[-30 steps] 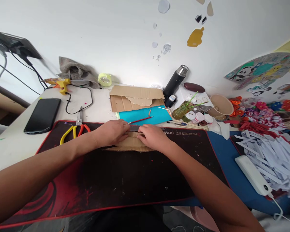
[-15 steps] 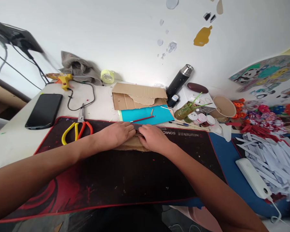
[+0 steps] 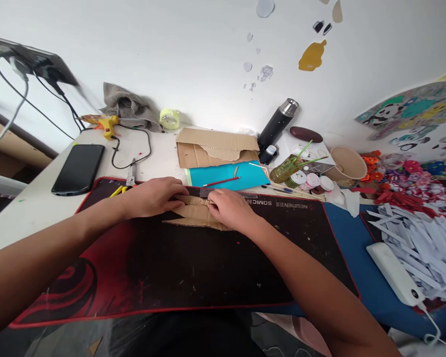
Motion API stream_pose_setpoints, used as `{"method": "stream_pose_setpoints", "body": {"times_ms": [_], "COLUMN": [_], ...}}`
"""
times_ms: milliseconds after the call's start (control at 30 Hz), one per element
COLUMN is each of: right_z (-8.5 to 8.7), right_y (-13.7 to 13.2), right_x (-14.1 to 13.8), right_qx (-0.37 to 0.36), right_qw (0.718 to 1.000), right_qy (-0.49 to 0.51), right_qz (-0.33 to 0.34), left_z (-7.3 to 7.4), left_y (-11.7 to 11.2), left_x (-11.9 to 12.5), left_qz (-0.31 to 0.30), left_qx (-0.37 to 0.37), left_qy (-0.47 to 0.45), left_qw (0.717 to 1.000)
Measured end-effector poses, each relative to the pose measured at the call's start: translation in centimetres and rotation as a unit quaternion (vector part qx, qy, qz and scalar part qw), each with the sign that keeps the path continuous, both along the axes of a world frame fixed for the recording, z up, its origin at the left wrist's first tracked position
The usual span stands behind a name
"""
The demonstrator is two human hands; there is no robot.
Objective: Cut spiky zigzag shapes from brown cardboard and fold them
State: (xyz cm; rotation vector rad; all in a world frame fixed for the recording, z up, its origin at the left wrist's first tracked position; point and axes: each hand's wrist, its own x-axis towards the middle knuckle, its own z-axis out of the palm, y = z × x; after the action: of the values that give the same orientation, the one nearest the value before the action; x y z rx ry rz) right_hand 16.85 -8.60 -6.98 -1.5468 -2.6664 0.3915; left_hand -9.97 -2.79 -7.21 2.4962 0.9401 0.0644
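A narrow piece of brown cardboard (image 3: 195,214) lies creased lengthwise on the dark desk mat (image 3: 193,267), its left end tapering to a torn point. My left hand (image 3: 158,197) pinches the upper left edge of it, thumb and fingers bent together. On its right part, my right hand (image 3: 230,208) has curled fingers gripping the far edge, covering that end. Behind my right hand runs a clear ruler-like strip (image 3: 245,194), partly hidden. Yellow-and-red handled scissors (image 3: 131,176) lie left of my left hand, their handles mostly covered by my forearm.
Behind the mat are a larger cardboard sheet (image 3: 215,144), blue paper (image 3: 208,180) and a red pencil (image 3: 223,181). A phone (image 3: 78,168) and yellow glue gun (image 3: 107,125) lie left. Paint jars (image 3: 312,181), a black flask (image 3: 278,121) and white paper strips (image 3: 416,248) stand or lie right.
My left hand has slid left along the cardboard, away from my right hand, uncovering more of the creased piece. The view has shifted slightly, and my left forearm now covers the scissors' handles.
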Motion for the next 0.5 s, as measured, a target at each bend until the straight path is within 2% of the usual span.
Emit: {"method": "stream_pose_setpoints", "body": {"times_ms": [133, 267, 400, 500], "right_z": [0.1, 0.2, 0.1, -0.3], "right_y": [0.0, 0.0, 0.0, -0.1], "right_x": [-0.1, 0.0, 0.1, 0.2], "right_qx": [0.003, 0.003, 0.003, 0.019], "right_qw": [1.000, 1.000, 1.000, 0.999], "right_qy": [-0.003, -0.006, -0.007, 0.000], "right_qz": [0.006, 0.011, 0.022, 0.030], "left_z": [0.2, 0.9, 1.3, 1.0], "left_y": [-0.2, 0.4, 1.1, 1.4], "left_x": [1.4, 2.5, 2.8, 2.7], "left_qz": [-0.028, -0.066, -0.096, -0.092], "left_qx": [0.004, 0.000, -0.006, -0.034], "left_qy": [0.009, 0.044, 0.053, 0.040], "left_qw": [1.000, 0.997, 0.994, 0.994]}}
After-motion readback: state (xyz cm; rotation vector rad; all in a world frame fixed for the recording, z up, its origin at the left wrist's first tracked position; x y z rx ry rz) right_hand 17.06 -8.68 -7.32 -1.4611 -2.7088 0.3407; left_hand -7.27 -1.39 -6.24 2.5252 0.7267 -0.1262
